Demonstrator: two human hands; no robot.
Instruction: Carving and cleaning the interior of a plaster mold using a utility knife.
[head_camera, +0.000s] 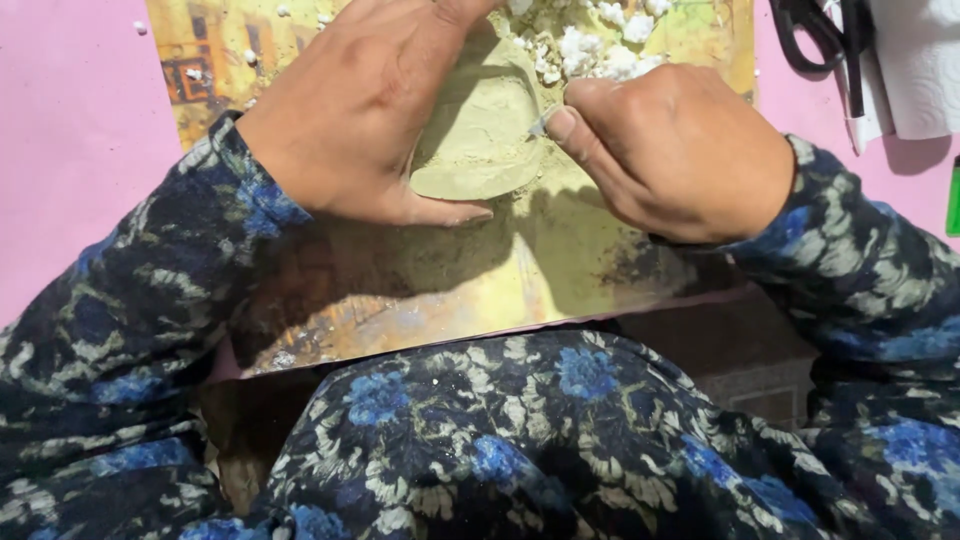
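A rounded olive-green block (480, 135), like floral foam, lies on a yellowish printed board (480, 275). My left hand (350, 110) rests on the block's left side, thumb along its near edge, holding it down. My right hand (680, 150) is closed around a small blade (541, 122) whose tip touches the block's right edge. White foam crumbs (600, 45) are heaped just beyond the block, at the top of the board.
The board sits on a pink surface (70, 130). Black-handled scissors (830, 45) and a white paper roll (925, 60) lie at the top right. A green object (953, 195) shows at the right edge. My dark floral-patterned lap fills the foreground.
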